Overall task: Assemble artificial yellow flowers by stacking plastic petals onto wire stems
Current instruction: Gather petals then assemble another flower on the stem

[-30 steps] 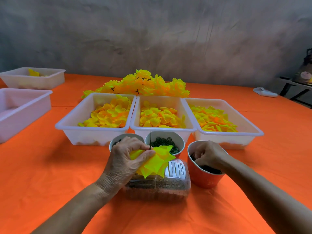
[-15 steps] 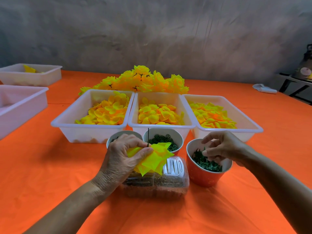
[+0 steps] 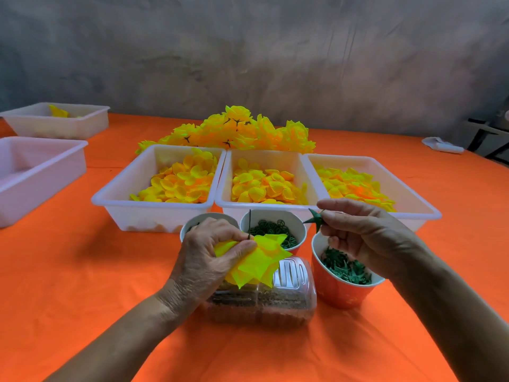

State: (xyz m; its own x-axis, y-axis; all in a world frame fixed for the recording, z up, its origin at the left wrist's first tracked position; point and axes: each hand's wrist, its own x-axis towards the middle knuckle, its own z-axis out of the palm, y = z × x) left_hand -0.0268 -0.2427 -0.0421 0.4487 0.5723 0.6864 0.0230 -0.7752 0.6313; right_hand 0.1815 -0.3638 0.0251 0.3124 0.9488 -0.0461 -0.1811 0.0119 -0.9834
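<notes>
- The left hand (image 3: 212, 252) grips a stack of yellow petals (image 3: 261, 257) on a thin wire stem (image 3: 249, 224); the stem's tip stands up above the petals, over the near middle of the counter (image 3: 68, 271).
- The right hand (image 3: 363, 235) pinches a small green star-shaped calyx (image 3: 315, 219) between thumb and fingertips, just right of the stem and apart from it.
- Below the right hand stands an orange cup (image 3: 338, 290) of more green calyxes.
- Behind the left hand are two white cups: the middle cup (image 3: 272, 227) holds dark green rings, the left cup (image 3: 209, 219) is mostly hidden by the hand, contents unclear.
- A clear plastic box (image 3: 264, 301) lies under the petals, its ribbed lid showing; its brownish contents cannot be made out.
- Three white trays stand side by side beyond the cups: left tray (image 3: 154, 188), middle tray (image 3: 270, 183), right tray (image 3: 366, 186), each with loose yellow-orange petals.
- Behind the trays lies a heap of finished yellow flowers (image 3: 239, 130).
- Far left are two more white trays: the near tray (image 3: 38, 172), and the far tray (image 3: 57, 119) holding a bit of yellow.
- The counter is covered in orange cloth; a white object (image 3: 440, 144) lies at its far right edge.
- A mottled grey wall (image 3: 248, 56) closes the room behind; dark furniture legs (image 3: 484, 136) show at the right.
- No writing is legible.
</notes>
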